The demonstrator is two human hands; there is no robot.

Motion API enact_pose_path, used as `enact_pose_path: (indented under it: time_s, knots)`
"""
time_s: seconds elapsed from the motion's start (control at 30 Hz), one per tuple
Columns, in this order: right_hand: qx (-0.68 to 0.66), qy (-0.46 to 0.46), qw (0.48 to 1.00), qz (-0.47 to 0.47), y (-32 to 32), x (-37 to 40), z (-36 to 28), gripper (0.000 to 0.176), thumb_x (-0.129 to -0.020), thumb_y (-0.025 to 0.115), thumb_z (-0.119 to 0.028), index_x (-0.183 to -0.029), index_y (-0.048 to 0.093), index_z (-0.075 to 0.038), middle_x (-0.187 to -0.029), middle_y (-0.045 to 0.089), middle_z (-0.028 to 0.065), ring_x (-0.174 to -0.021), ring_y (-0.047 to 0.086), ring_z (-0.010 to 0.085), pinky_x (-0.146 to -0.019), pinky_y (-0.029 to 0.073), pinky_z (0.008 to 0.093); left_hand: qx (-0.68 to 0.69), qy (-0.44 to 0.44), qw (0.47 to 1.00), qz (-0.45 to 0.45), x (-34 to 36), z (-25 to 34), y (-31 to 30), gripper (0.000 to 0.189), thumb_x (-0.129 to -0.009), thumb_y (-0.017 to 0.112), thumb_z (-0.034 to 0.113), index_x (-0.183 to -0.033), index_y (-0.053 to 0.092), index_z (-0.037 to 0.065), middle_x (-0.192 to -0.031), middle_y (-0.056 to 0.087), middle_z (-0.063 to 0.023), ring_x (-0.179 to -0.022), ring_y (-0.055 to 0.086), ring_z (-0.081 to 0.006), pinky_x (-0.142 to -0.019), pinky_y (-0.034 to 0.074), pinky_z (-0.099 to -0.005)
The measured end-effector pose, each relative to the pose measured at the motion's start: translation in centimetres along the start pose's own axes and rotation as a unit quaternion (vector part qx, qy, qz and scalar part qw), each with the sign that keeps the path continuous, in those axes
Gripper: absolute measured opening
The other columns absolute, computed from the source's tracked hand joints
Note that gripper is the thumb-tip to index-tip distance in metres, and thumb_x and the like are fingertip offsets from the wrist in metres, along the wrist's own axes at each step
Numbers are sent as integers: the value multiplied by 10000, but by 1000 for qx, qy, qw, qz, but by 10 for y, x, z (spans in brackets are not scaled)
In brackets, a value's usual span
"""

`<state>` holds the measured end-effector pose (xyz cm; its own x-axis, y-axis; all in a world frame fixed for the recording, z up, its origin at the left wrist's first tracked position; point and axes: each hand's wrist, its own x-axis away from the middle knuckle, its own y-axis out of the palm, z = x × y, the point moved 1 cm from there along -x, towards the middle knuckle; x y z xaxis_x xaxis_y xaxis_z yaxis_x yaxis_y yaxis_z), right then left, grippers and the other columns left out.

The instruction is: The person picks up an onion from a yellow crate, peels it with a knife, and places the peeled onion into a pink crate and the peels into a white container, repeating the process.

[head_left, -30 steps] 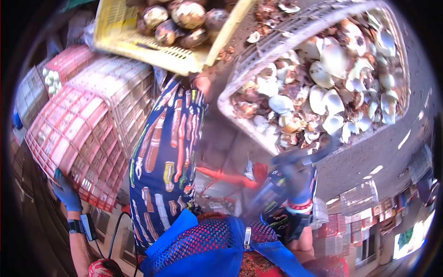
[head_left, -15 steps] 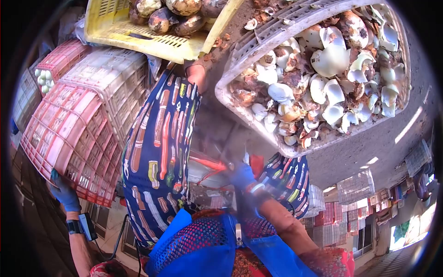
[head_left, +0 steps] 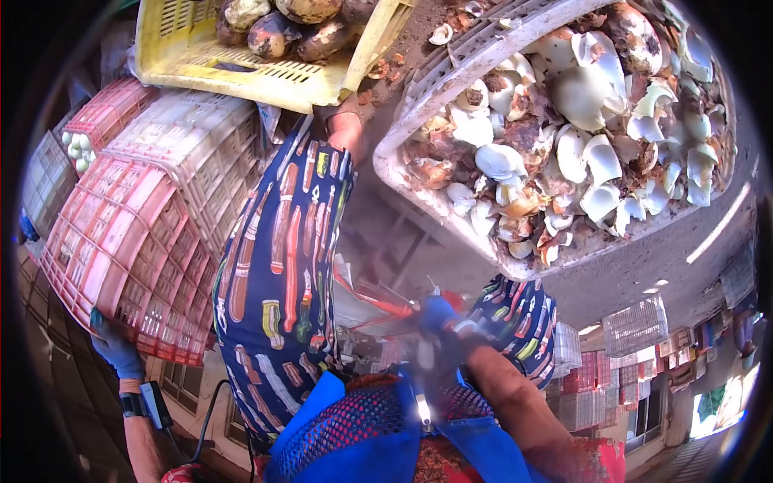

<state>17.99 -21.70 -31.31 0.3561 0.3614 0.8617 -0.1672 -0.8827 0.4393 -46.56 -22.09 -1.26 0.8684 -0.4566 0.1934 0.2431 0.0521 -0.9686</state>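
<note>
My left hand (head_left: 118, 352), in a blue glove, is at the lower edge of a pink and white mesh crate (head_left: 129, 249); its fingers are partly hidden there. Between my knees, low in the middle, my right hand (head_left: 437, 314), also blue-gloved, is curled closed near red and white plastic material (head_left: 374, 298); what it holds is blurred. A pale crate (head_left: 451, 219) full of cracked shells (head_left: 600, 157) with brown, muddy coating stands in front on the right. At the top left, a yellow crate (head_left: 233, 78) holds several mud-coated eggs (head_left: 310, 32).
A smaller pink crate (head_left: 105, 113) with white-green eggs (head_left: 79, 146) stands at the far left. Stacked crates (head_left: 584, 378) and a lone white mesh crate (head_left: 636, 324) are at the lower right. Shell scraps lie on the ground near the yellow crate.
The view has shifted slightly, with the crates at slightly different places in the frame. My right hand shows a little lower and further right. My left hand stays at the mesh crate.
</note>
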Motion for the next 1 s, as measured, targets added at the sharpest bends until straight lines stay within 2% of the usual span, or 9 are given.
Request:
enact_pose_path:
  time_s: [0.23,0.37,0.5,0.53,0.6,0.7,0.73,0.8,1.0]
  knots:
    - [61,-34,998,-9,-12,10,-7,410,-771,747,-339,-1077,697,-71,-1049,700,217,-1004,664,393,-873,518,446,-3,4,1000,9,-4,8,3,439,-1048,484,336,-1202,626,-50,-922,586,-19,-837,537,-131,-756,456,-313]
    - [55,-42,997,36,-5,2,6,411,-770,742,-347,-1087,690,-90,-1060,700,207,-1007,660,398,-866,523,450,-17,40,999,26,-5,10,7,450,-1047,484,352,-1155,617,-63,-988,639,-93,-910,600,-209,-798,476,-366]
    - [12,-31,999,33,4,3,20,470,-791,736,-355,-1170,639,-95,-1067,696,207,-1000,665,390,-837,526,449,-257,99,951,138,31,97,43,522,-1031,514,398,-1259,546,-71,-1144,643,-232,-1043,621,-355,-913,482,-424]
    - [-30,-32,997,61,7,7,21,460,-797,734,-353,-1164,637,-92,-1061,696,204,-988,670,382,-829,526,443,-328,142,916,181,41,95,47,604,-1010,546,424,-1342,475,-75,-1250,591,-270,-1110,581,-422,-975,465,-465]
    - [-88,-34,992,88,7,9,23,452,-807,733,-345,-1164,630,-88,-1050,696,197,-963,678,363,-814,526,432,-389,407,809,167,97,149,77,593,-1003,562,378,-1365,456,-79,-1354,528,-260,-1194,540,-436,-1046,419,-506]
    - [-140,-4,989,56,11,11,36,470,-815,738,-331,-1195,610,-86,-1030,694,185,-931,682,334,-798,525,414,-324,384,855,-129,187,119,113,535,-1002,530,293,-1410,448,-43,-1440,457,-265,-1320,449,-446,-1137,315,-539]
    - [-162,18,986,38,14,5,44,487,-815,741,-328,-1214,600,-87,-1023,694,183,-925,681,326,-795,524,409,-265,303,869,-288,205,115,137,567,-972,550,261,-1449,422,-18,-1461,446,-251,-1337,440,-434,-1135,319,-526]
    - [-187,33,982,20,15,1,52,520,-814,745,-323,-1249,580,-91,-1017,693,179,-922,682,313,-794,524,405,-175,173,856,-455,228,127,181,558,-970,551,258,-1440,430,-16,-1450,454,-251,-1328,447,-434,-1127,326,-523]
    - [-266,-10,964,5,22,-1,64,546,-797,774,-325,-1259,581,-105,-1029,693,155,-935,681,279,-813,523,398,-68,91,811,-574,281,169,254,529,-962,553,248,-1413,455,-10,-1418,478,-252,-1301,469,-432,-1105,347,-513]
